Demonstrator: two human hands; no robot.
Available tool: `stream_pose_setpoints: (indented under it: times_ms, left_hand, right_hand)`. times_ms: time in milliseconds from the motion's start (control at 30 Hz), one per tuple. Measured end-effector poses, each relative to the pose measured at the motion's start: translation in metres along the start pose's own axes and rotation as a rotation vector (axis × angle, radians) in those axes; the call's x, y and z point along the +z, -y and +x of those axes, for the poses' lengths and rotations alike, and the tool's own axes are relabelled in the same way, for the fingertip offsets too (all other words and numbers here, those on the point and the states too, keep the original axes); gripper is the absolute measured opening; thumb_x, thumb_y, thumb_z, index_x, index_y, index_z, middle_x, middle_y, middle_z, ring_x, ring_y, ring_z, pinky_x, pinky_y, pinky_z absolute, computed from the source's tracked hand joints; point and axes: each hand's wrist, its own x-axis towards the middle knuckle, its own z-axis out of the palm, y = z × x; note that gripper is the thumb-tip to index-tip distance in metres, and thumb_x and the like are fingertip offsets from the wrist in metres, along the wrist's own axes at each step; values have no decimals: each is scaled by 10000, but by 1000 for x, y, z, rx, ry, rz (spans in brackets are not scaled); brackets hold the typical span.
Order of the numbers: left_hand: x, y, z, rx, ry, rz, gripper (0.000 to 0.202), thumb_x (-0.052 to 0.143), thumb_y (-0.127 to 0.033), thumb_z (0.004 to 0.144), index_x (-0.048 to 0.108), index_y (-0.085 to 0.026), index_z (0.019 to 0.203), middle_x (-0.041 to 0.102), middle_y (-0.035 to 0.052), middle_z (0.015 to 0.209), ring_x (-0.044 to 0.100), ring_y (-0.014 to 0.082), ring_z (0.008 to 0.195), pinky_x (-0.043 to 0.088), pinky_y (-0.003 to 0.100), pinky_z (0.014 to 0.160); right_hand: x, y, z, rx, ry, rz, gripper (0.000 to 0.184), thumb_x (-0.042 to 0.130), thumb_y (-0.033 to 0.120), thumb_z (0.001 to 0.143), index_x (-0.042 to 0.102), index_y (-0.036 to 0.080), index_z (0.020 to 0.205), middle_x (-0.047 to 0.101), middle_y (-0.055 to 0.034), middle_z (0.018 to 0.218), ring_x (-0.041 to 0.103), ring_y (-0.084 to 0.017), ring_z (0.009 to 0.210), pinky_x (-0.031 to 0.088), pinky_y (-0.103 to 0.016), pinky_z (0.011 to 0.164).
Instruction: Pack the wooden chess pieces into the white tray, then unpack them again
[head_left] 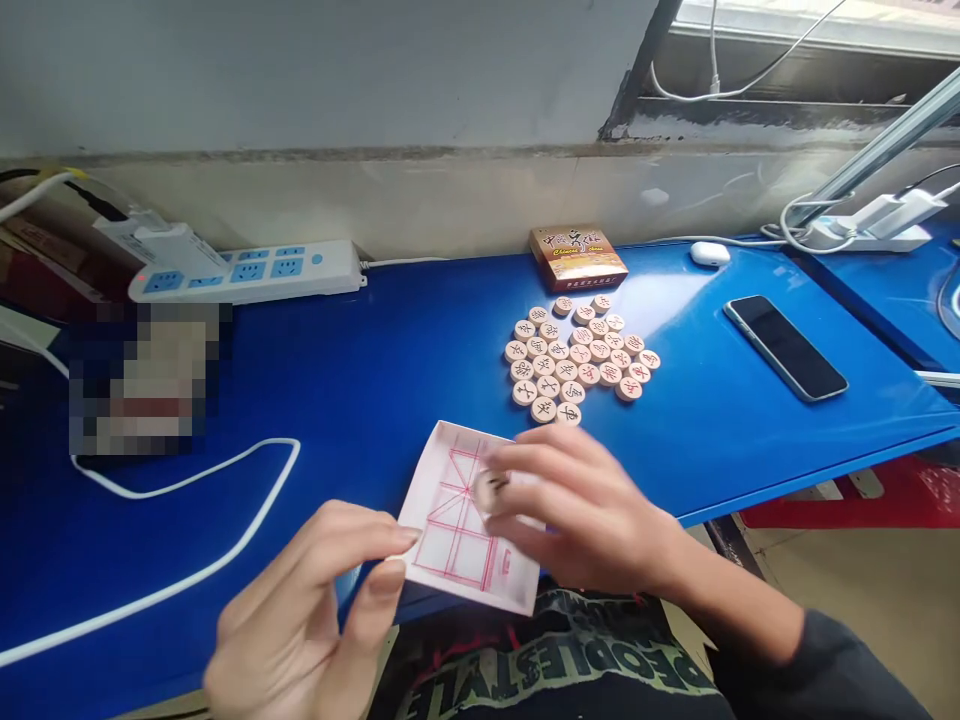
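My left hand (322,600) pinches the left wall of a shallow white box tray (517,600), tilted at the table's front edge. Red grid lines like a Chinese chess board show on the paper (457,550) inside it. Over the tray, my right hand (577,500) holds a round wooden Chinese chess piece (491,492) between its fingers; both are somewhat blurred. Just beyond lie several loose Chinese chess pieces (566,370) with red or black characters, face up in a cluster. Behind them sits the printed Chinese chess box lid (577,258).
A smartphone (785,347) and a white earphone case (709,254) lie to the right on the blue table (360,375). At the back left is a power strip (255,272). A white cable (247,540) loops across the left side. Another power strip (862,235) stands far right.
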Motion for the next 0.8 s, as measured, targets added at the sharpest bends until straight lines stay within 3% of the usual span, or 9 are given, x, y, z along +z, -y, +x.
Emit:
stream_pose_setpoints:
  times_ms: [100, 200, 267, 400, 600, 800]
  left_hand:
    - [-5, 20, -1, 143, 212, 152, 180, 593, -104, 834, 595, -208, 981, 615, 27, 881, 572, 188, 847, 457, 310, 708]
    - [-11, 38, -8, 221, 338, 378, 242, 639, -238, 814, 594, -256, 1051, 626, 51, 1018, 535, 282, 1015, 389, 426, 837]
    - [-13, 45, -14, 193, 369, 477, 240, 630, -307, 817, 600, -289, 1054, 581, 70, 1158, 466, 344, 1134, 340, 491, 876]
    - [-9, 49, -25, 155, 299, 516, 196, 618, -463, 823, 621, -283, 902, 513, 88, 1254, 405, 391, 1198, 307, 542, 893]
    - [1, 49, -27, 95, 225, 594, 360, 537, -583, 852, 582, -243, 743, 586, 83, 1146, 485, 353, 1110, 297, 528, 894]
    - [13, 39, -26, -7, 68, 531, 440, 496, -663, 841, 605, -241, 785, 594, 71, 1124, 489, 314, 1101, 303, 498, 920]
  right_hand:
    - [-21, 0, -32, 209, -162, -104, 129, 645, 133, 825, 524, 159, 861, 640, -86, 982, 552, -187, 911, 480, -348, 765]
    - [-19, -4, -65, 294, -69, -261, 122, 648, 150, 827, 560, 157, 912, 608, -115, 1086, 518, -240, 1022, 484, -410, 825]
    - [-12, -7, -78, 346, 16, -325, 175, 629, 174, 845, 581, 165, 1013, 531, -138, 1228, 449, -285, 1144, 470, -462, 886]
    - [-2, -15, -84, 377, -10, -399, 153, 595, 167, 861, 606, 194, 1011, 443, -130, 1302, 379, -303, 1225, 454, -490, 932]
    - [-2, -32, -77, 313, -24, -452, 204, 576, 222, 877, 605, 206, 1078, 471, -123, 1256, 393, -293, 1222, 449, -485, 956]
    - [-26, -60, -70, 116, -91, -466, 314, 651, 407, 825, 623, 211, 1069, 486, -126, 1239, 403, -311, 1213, 406, -499, 982]
